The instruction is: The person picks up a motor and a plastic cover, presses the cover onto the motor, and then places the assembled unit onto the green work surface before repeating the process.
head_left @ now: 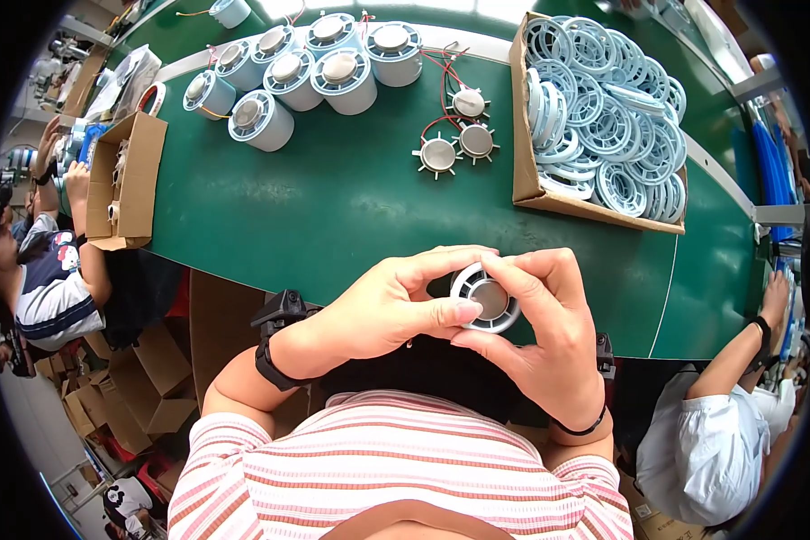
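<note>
Between my two hands, just over the near edge of the green table, is a round pale plastic ring with a silver metal disc (490, 300) in its middle and dark gaps around the disc. My left hand (387, 301) grips its left side, with the thumb lying across the face near the rim. On the other side my right hand (544, 310) is closed on it, fingers at the top and thumb at the lower edge. The underside of the piece is hidden.
A cardboard box (520, 171) heaped with light-blue plastic rings (607, 121) stands at the back right. Metal discs with spokes and red wires (439, 155) lie left of it. Several light-blue cylinders (344, 83) stand farther left, near another carton (139, 180). People work at both sides.
</note>
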Demonstrator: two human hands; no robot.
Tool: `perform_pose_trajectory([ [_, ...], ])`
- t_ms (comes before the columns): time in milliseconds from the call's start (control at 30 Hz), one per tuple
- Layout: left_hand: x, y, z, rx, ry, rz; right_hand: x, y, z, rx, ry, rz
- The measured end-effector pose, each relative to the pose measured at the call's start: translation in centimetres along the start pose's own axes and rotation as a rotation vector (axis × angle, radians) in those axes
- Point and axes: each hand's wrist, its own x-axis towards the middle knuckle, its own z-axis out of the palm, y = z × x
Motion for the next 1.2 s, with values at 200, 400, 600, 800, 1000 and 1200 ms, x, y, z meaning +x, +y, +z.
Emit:
perform_pose_trajectory([
  [200, -0.2, -0.4, 1.0, 0.269, 0.093, 0.175, 0.4, 0.6, 0.7, -0.077, 0.016, -0.159],
  [400, -3.0, 2.5, 0.6, 1.378, 0.523, 0.598, -1.8, 0.5, -1.0, -0.309, 0.051, -0.120],
  [600, -2.6, 9.1, -10.2, 1.899, 1.087, 0.719, -3.5, 2.9, -5.8, -0.552, 0.434, 0.291],
  [800, -3.1, 10.0, -10.5, 1.862, 0.983, 0.392, 1.0, 2.7, -9.3, -0.776, 0.525, -0.006],
  [1000, -2.6, 8.4, -4.8, 1.966, 0.647, 0.441, 8.6, 6.5, -9.2, -0.830, 0.412, -0.227],
  [1200, 0.0, 7.3, -2.3, 1.988, 0.253, 0.796, 10.8, 7.3, -7.6, -1.073, 0.464, -0.060],
])
